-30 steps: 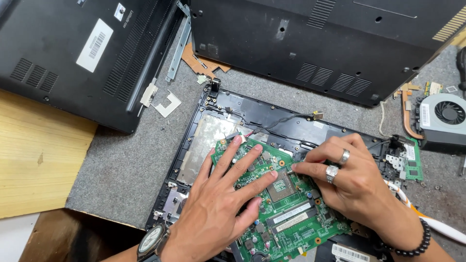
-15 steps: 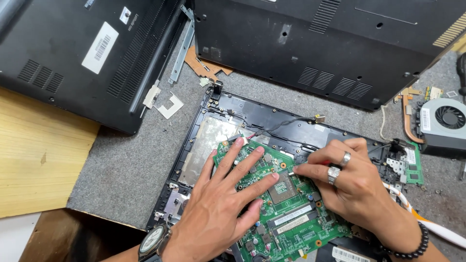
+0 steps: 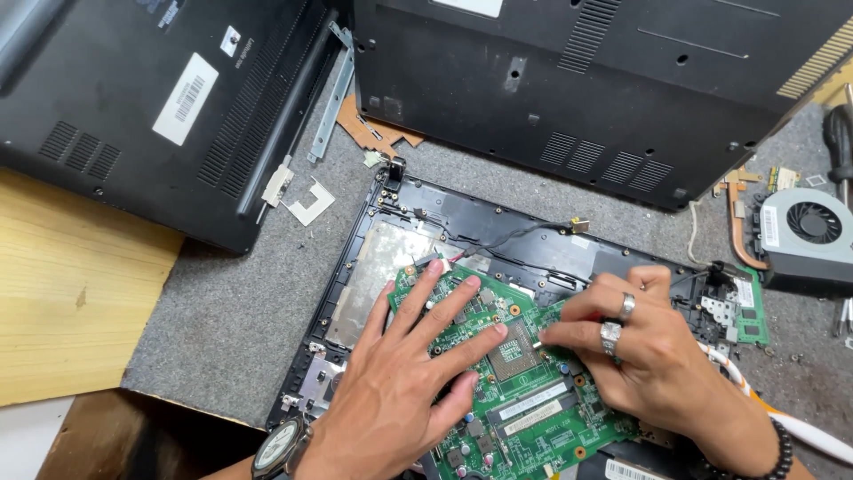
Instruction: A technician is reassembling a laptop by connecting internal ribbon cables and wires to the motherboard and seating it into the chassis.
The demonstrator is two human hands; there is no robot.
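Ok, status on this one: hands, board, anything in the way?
Left hand flat, fingers spread on green circuit board. Right hand fingertips at the board's chip. Board sits in open laptop shell; black cable crosses behind.

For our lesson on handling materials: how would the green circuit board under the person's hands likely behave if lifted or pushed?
The green circuit board looks thin and flat, so it is probably stiff and light. Small parts stud its surface, so it is likely fragile under rough pressure. The left hand lies spread flat on it, the right hand touches its edge; it probably won't roll.

An electronics repair workshop: opened laptop shells [image 3: 569,80], bare green motherboard [image 3: 524,391], loose cooling fan [image 3: 809,231] on grey felt bench [image 3: 222,320].
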